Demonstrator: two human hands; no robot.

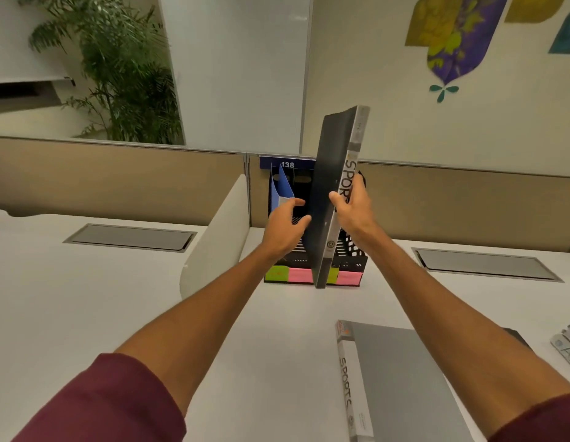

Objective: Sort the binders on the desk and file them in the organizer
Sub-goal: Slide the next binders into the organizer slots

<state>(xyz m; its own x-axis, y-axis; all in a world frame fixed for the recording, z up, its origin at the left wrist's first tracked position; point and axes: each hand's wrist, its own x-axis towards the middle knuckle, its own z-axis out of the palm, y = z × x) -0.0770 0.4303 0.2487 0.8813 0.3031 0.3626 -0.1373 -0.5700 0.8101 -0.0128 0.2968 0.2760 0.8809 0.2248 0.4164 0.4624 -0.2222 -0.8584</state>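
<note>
Nearest the camera, a flat grey plastic binder with a white spine reading SPORTS [401,378] lies on the white surface [149,298], well in front of the black perforated file organizer [350,250]; a further white binder spine [567,349] shows at the frame's edge, to the right of it. Both wait their turn.

Farther on, just in front of the organizer, the right hand [352,207] is clamped around the spine of an upright dark grey binder marked SPORTS [333,193], thumb on the dark cover, fingers hidden behind. Its lower corner hangs before the organizer's pink and green label strip [296,274]. The left hand [285,223] rests with fingers spread at the organizer's front edge, seemingly steadying it; it grips nothing.

The binder looks stiff, thin and fairly light, with a smooth cover that could slip, so a mid-spine pinch suits it best.

Inside the organizer's leftmost slot stands a blue folder [282,189]. Behind the organizer runs a beige partition [117,180].
</note>
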